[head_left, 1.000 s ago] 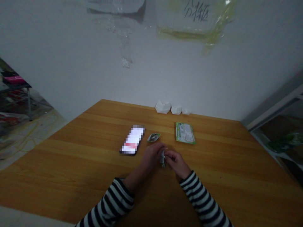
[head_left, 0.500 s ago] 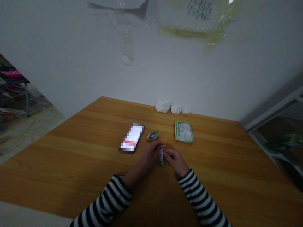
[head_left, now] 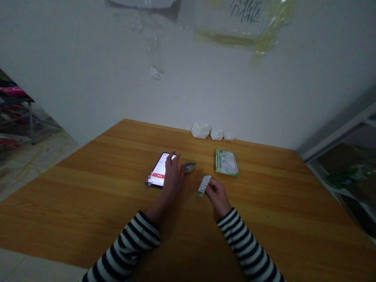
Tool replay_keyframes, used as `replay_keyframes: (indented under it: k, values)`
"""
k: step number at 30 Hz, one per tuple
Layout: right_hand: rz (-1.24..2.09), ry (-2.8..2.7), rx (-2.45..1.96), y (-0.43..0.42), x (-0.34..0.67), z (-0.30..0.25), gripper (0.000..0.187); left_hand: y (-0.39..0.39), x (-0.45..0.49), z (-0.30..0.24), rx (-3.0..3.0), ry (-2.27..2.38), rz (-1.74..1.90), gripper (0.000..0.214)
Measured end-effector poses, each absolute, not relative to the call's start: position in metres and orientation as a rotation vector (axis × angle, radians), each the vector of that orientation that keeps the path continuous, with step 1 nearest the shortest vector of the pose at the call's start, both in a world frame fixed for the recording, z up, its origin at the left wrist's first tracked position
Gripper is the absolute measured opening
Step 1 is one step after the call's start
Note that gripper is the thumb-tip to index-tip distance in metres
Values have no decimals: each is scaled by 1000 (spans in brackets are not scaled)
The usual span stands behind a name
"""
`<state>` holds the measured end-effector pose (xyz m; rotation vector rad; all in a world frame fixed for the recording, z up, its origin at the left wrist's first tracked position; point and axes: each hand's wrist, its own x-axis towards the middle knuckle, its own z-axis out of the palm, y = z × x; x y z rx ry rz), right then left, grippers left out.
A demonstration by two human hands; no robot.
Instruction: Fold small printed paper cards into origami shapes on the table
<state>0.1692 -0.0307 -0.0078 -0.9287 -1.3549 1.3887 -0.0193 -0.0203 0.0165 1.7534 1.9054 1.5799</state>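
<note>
My left hand (head_left: pixel 174 176) reaches over the right side of a phone (head_left: pixel 158 169) with a lit screen, its fingers apart and nothing held in them. Whether its fingertips touch the screen I cannot tell. Just right of that hand lies a small, partly hidden green-and-dark packet piece (head_left: pixel 190 167). Between its thumb and fingers, my right hand (head_left: pixel 217 194) pinches a small white-and-green packet piece (head_left: pixel 204 185), raised at a tilt near the table's middle. Beyond the right hand a larger green-and-white printed packet (head_left: pixel 226 162) lies flat.
The wooden table (head_left: pixel 88 196) meets a white wall at the back. Several crumpled white tissues (head_left: pixel 200 130) sit along that back edge. A shelf (head_left: pixel 343 168) with a green bundle stands at the right, and a rack (head_left: pixel 17 103) with goods stands off to the left.
My left hand has come away from the small packet piece and moved left over the phone, its fingers spreading. The right hand keeps the piece, now turned with its printed face showing.
</note>
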Motion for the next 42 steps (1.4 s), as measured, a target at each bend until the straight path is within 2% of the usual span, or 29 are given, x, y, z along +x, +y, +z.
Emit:
replay_keyframes:
  k: [5,9,16,22,27,34,42]
  values:
    - [1500,-1270,-822,-30,167,-7,38,-15,-17,-3,1636,1671,1250,34]
    - [1588,-1166,-822,-25,165,-12,46,-19,-10,-11,1538,1577,1253,39]
    - [1752,-943,-809,-25,169,-9,38,-26,1,-8,1617,1432,1210,36]
    - [1717,-941,-767,-25,171,-7,27,-30,10,4,1160,1249,1252,62]
    - [1537,-1064,-870,-26,169,-6,19,-39,14,15,1235,1286,1311,48]
    - [1590,-1179,-971,-27,172,-5,33,-47,21,13,1405,1201,1304,45]
    - [1646,-1220,-1009,-27,174,-8,38,-46,19,11,1643,1149,1280,42]
